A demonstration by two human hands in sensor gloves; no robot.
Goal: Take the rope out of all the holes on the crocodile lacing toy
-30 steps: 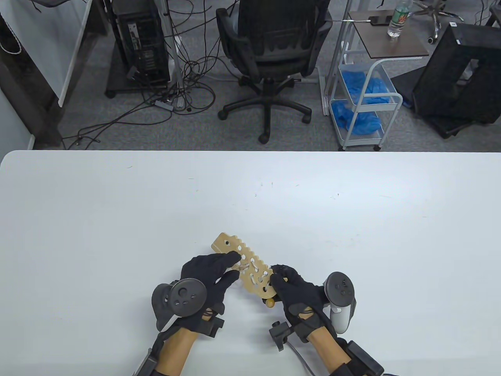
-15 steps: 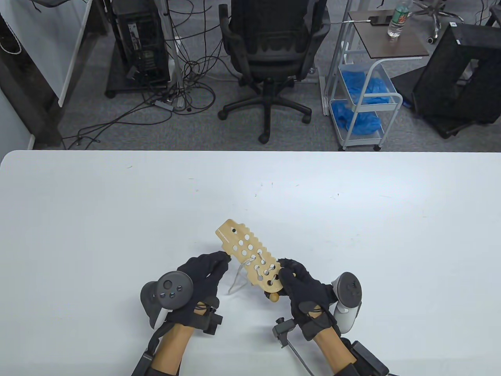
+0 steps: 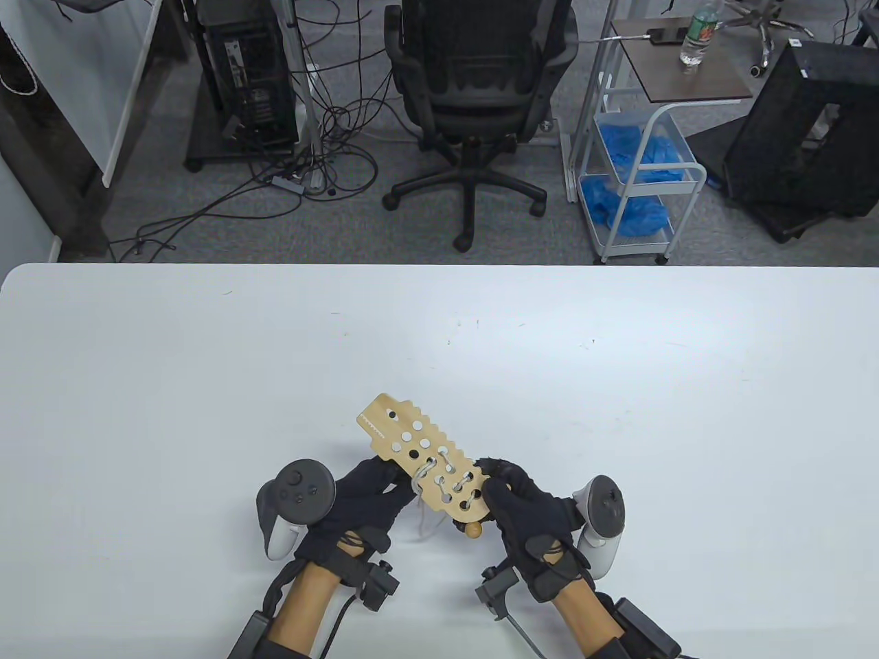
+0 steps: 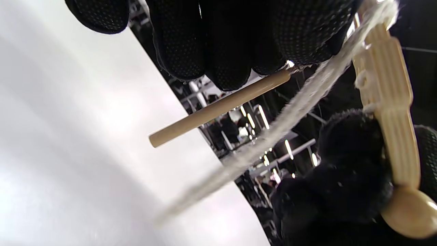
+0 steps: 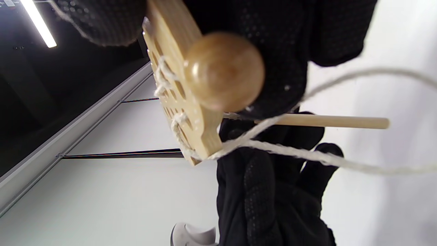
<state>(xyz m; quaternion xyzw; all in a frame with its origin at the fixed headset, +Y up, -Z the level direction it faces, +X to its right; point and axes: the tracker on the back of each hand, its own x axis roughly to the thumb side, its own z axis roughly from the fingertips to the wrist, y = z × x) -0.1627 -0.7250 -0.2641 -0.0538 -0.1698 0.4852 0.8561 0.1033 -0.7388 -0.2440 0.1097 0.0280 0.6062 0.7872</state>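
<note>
The crocodile lacing toy (image 3: 412,446), a flat wooden board with several holes, is held tilted above the table's front centre. My right hand (image 3: 518,511) grips its near end, beside the round wooden bead (image 3: 473,529). White rope (image 3: 426,473) is laced through the holes nearest that end; the far holes are bare. My left hand (image 3: 371,498) sits at the board's left edge and pinches the rope's wooden stick (image 4: 218,107). A slack rope loop (image 4: 290,112) hangs from the board (image 4: 385,99). The right wrist view shows the bead (image 5: 223,70), stick (image 5: 334,121) and rope (image 5: 300,153).
The white table (image 3: 618,384) stretches wide around the hands. Beyond its far edge stand an office chair (image 3: 474,89), a trolley with blue bags (image 3: 638,171) and floor cables (image 3: 295,171).
My left hand pulled the rope out to the left, then came back against the board's left edge. The board's far end swung left. My right hand kept its grip.
</note>
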